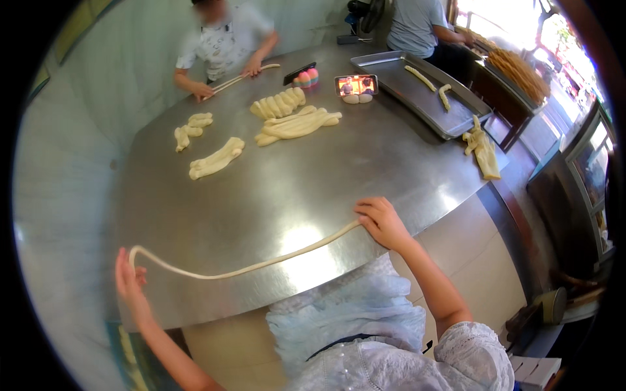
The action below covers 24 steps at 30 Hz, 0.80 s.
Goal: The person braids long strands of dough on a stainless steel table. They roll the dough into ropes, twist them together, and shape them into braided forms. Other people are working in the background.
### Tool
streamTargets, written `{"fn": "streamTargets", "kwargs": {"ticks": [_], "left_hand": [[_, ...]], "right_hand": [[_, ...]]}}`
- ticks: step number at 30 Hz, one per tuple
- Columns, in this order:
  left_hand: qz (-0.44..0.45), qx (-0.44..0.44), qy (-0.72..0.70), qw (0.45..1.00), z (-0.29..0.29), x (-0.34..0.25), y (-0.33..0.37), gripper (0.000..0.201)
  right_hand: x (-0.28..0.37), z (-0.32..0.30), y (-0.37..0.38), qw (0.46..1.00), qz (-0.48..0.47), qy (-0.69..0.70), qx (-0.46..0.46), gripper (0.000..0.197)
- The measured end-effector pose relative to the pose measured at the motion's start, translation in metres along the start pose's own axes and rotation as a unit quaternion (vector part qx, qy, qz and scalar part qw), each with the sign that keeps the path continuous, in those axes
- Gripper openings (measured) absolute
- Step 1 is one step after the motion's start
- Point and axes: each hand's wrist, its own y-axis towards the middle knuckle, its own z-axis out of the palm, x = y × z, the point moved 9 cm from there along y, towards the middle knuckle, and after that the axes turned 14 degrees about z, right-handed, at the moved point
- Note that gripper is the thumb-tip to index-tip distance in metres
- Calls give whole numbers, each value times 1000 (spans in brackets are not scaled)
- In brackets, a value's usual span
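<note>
A long, thin rope of pale dough [248,269] runs between my hands along the near side of the steel table [215,208], sagging in a shallow curve. At the left, its end bends up in a loop and comes down against my left hand [134,283], whose longer fingers point upward while the rope sits between them and the thumb. My right hand [383,225] is palm down at the table's near edge, its fingers curved over the rope's other end. The part of the rope beneath those fingers is hidden.
Dough strips [217,158], more strips [300,125], twisted pieces [279,103] and small pieces [189,132] lie farther back. A propped phone [356,85], a metal tray [391,98] and a crumpled pale glove [484,151] stand right. Across the table, another person [225,45] handles dough strands.
</note>
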Motion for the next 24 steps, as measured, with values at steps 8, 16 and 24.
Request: {"fn": "streamTargets", "kwargs": {"ticks": [8,16,24], "left_hand": [[66,360,-224,903,159,-191,-112,66],[9,407,-276,871,213,-177,-142,57],[-11,412,-296,862,215,-168,-145,48]], "right_hand": [[-18,-4,-8,999,26,0,-42,22],[-13,-4,-7,998,35,-4,-44,23],[-12,-3,-5,998,49,-5,-43,22]]}}
